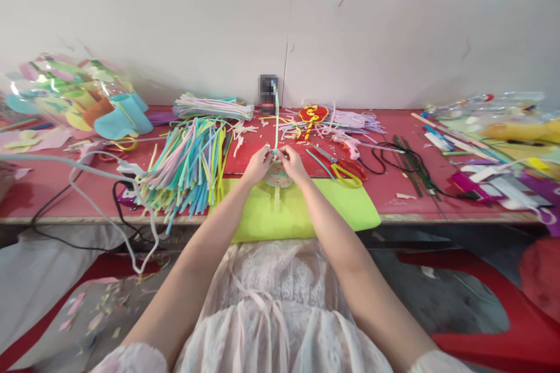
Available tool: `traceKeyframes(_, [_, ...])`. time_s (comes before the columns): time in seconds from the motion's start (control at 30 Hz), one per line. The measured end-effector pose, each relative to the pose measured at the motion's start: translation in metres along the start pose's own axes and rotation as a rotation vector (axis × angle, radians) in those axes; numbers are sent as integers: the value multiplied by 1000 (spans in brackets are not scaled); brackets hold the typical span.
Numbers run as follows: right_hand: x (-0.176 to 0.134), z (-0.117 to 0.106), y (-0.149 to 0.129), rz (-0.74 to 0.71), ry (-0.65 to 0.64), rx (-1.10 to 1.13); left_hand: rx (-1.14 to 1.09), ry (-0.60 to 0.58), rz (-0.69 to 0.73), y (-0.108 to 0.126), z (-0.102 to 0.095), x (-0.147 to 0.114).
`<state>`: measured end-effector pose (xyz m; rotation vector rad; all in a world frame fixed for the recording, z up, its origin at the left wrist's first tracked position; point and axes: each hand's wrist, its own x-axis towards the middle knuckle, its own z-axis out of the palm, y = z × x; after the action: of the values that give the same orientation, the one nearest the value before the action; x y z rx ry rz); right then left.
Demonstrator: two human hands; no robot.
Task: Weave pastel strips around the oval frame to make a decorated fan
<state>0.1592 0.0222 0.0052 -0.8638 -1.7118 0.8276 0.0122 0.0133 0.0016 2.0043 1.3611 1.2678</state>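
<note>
Both my hands meet at the middle of the table, over a small round woven-looking piece. My left hand pinches the lower part of a pale green fuzzy craft stem, which stands up from between my fingers. From the other side my right hand is closed at the same spot, fingertips pressed on the stem. Beneath my wrists lies a sheet of yellow-green felt, with a red board behind it. A phone-like dark object stands behind the stem.
A big heap of coloured craft stems lies left. Scissors with yellow handles, a pink glue gun and a black cable lie right. A white cable hangs over the table's front edge. A white partition stands behind.
</note>
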Motion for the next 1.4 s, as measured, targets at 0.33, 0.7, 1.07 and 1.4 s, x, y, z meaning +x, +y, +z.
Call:
traceKeyframes(0.33, [-1,2,-1,5,25,6,-52,21,-28,0,3,0])
traceKeyframes(0.7, [-2,1,2,-20,54,-59,-52,-3,-2,-6,3,0])
traceKeyframes(1.07, [-2,1,-2,35,41,47,-147,20,-15,-5,2,1])
traceKeyframes(1.4, [1,-3,-4,203,138,196,-293,-5,-37,-1,4,2])
